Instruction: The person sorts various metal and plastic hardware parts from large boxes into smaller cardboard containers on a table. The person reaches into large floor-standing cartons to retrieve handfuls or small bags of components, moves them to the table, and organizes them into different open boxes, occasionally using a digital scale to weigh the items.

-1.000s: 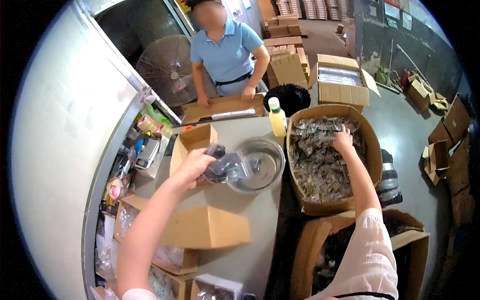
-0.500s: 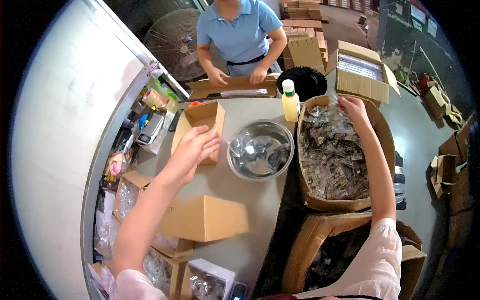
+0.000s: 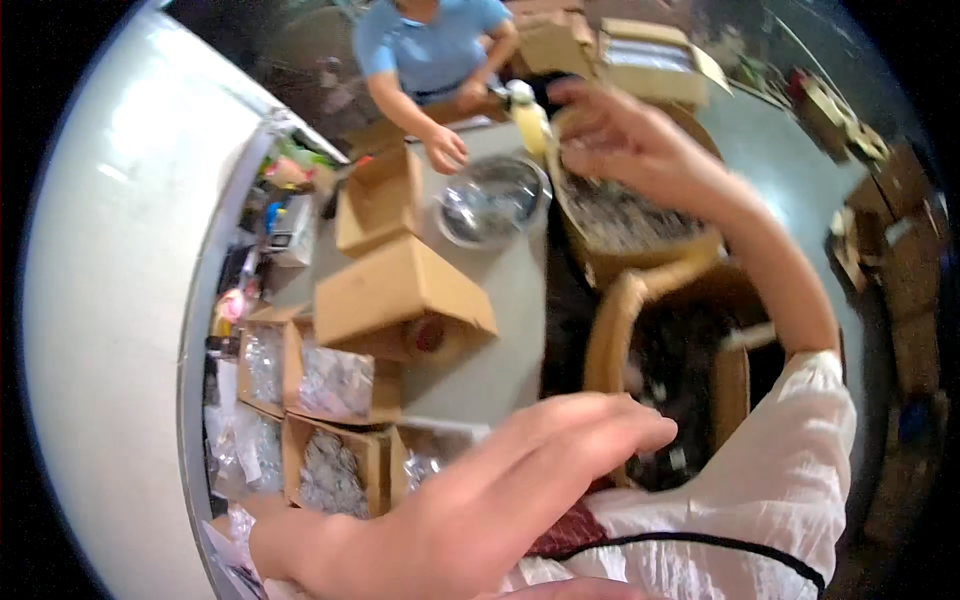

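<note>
My left hand [image 3: 530, 455] looms large low in the picture, its fingers stretched to the right over my lap. Nothing shows in it, though its underside is hidden. My right hand [image 3: 640, 145], blurred, hovers above a large carton [image 3: 655, 262] of small clear packets with its fingers apart and nothing visible between them. Left of that carton sits a steel bowl [image 3: 475, 238] with a few clear packets inside. A person in a blue shirt [image 3: 425, 45] reaches one hand [image 3: 447, 150] toward the bowl's far edge.
A bottle of yellow liquid [image 3: 530, 125] stands between bowl and carton. Two cardboard boxes [image 3: 375, 215] lie on the grey table [image 3: 525, 290]. Small boxes [image 3: 335, 380] of plastic bags line its near left. Another open carton [image 3: 610, 345] of dark items stands beside me.
My left hand has come back toward me from the table. The right moved left, and the packet it held is no longer visible. The co-worker's hand now reaches toward the bowl. The view has shifted.
</note>
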### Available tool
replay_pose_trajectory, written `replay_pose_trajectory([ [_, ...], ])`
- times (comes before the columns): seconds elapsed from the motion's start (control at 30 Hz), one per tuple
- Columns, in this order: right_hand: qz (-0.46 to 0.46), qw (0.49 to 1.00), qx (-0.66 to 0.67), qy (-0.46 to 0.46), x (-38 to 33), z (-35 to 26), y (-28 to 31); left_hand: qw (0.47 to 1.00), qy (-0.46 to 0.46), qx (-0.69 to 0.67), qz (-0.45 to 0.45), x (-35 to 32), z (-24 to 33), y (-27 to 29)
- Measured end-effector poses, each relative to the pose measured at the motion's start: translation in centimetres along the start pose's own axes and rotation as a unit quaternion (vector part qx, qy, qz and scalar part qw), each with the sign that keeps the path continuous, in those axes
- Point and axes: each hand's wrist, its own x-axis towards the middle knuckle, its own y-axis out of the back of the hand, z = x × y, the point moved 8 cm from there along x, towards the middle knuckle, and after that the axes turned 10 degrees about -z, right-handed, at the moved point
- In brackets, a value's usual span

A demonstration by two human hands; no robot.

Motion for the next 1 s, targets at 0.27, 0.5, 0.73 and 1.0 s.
replay_pose_trajectory([
  [0.27,0.082,0.943,-0.289,-0.142,-22.5,-11.9,4.2,0.985,-0.137,0.083,-0.062,-1.6,0.3,-10.1],
  [0.5,0.085,0.889,-0.365,-0.263,-38.0,-16.5,7.8,0.975,-0.136,0.170,0.033,12.1,-2.5,-22.9],
  [0.73,0.034,0.911,-0.328,-0.249,-49.7,-3.6,15.6,0.897,0.129,0.402,-0.133,31.3,-14.3,-31.1],
  [1.0,0.179,0.782,-0.046,-0.595,-81.2,36.1,15.4,0.827,0.222,0.491,-0.160,35.5,-18.1,-31.7],
])
